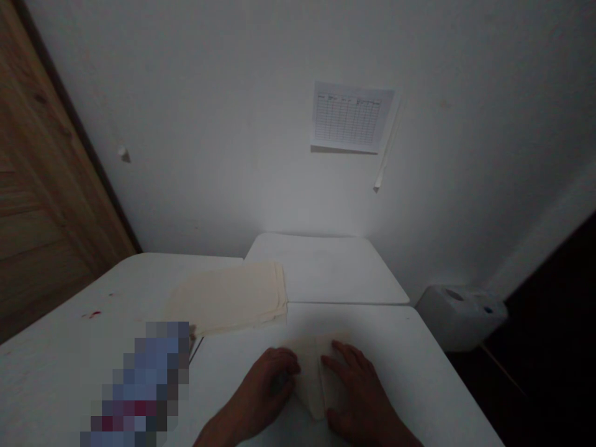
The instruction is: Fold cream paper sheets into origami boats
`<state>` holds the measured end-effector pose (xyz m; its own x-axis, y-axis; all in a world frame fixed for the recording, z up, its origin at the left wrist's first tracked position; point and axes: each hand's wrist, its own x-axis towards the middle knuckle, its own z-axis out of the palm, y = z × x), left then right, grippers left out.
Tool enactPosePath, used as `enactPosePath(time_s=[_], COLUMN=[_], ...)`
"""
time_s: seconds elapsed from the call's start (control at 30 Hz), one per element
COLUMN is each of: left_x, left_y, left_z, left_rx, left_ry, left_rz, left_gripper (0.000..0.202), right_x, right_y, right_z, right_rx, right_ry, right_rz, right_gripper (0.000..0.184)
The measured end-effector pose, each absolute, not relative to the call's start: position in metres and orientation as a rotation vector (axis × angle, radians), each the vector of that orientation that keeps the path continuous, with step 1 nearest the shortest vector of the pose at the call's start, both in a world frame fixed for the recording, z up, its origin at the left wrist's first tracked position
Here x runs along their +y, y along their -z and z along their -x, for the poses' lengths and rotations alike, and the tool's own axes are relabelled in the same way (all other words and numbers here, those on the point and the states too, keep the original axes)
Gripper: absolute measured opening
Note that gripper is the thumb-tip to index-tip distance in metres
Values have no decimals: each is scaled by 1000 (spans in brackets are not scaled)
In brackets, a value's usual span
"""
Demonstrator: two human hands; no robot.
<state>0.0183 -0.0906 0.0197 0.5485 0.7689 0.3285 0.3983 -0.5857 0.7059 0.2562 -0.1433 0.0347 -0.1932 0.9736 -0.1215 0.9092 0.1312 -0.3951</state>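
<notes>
A pale cream sheet, seemingly paper and folded, lies on the white table in front of me. A crease or overlapping edge runs down its middle, and its near end narrows to a blunt point. At its left edge, my left hand has its fingers curled together, with thumb and fingertips close to each other on the sheet. My right hand lies over the right part with fingers spread and pressed down. That part of the sheet is largely covered. Further back on the left is a stack of similar cream sheets, slightly misaligned.
White tables meet at seams and stand against the wall. A pixelated blurred area hides something at the lower left. Red marks stain the left table. A printed chart hangs on the wall. A pale box-like object stands beyond the right edge.
</notes>
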Motion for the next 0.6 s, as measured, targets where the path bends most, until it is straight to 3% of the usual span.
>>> enactPosePath(time_s=[0.6], left_x=[-83], left_y=[-25], left_z=[-31], left_rx=[1059], left_ry=[-810], left_rz=[-2379], left_gripper=[15], right_x=[-142], right_y=[-35], right_z=[-262], right_rx=[-2285], right_ry=[-591], right_rz=[1932], right_gripper=[86])
